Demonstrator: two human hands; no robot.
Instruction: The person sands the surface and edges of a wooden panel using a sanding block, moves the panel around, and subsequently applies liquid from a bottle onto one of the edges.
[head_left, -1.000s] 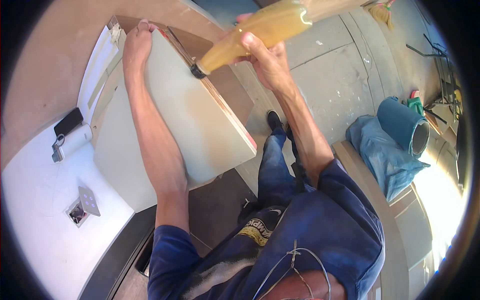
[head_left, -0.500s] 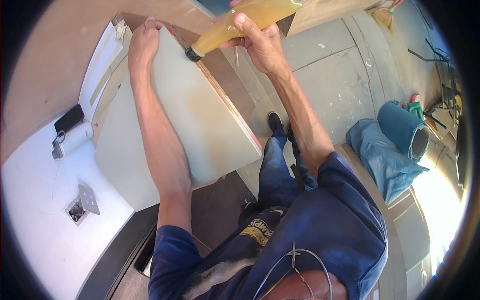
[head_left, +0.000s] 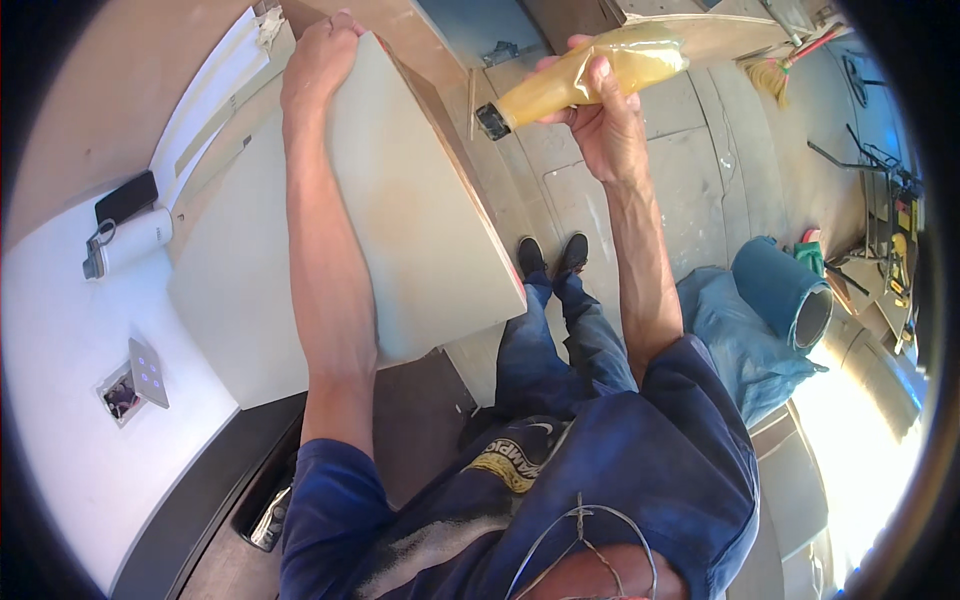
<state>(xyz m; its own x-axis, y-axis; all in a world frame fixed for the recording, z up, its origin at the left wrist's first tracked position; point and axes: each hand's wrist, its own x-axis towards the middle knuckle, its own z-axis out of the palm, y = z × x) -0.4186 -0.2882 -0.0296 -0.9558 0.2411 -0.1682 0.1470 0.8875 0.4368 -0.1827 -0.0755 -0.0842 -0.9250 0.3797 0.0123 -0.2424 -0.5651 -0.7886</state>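
Observation:
My right hand (head_left: 605,125) is wrapped around a soft plastic bottle (head_left: 550,95) filled with yellowish-amber liquid. Its black cap points down and to the left, apart from the panel's edge. A pale, board-like panel (head_left: 420,220) stands tilted in front of me, with a raw wooden edge along its right side. My left hand (head_left: 322,60) grips the panel's far top corner, fingers curled over the edge and partly hidden. My left forearm lies across the panel's face.
On the white surface at left are a white bottle (head_left: 145,240), a black phone (head_left: 127,198) and an open wall box with a loose switch plate (head_left: 148,372). A blue roll (head_left: 780,290) rests on blue plastic sheeting (head_left: 725,330) at right. A broom (head_left: 772,80) leans at the far right.
The right hand has drawn the bottle to the right, so its cap has left the panel's edge. My left hand keeps its hold on the panel's corner. The view has shifted slightly.

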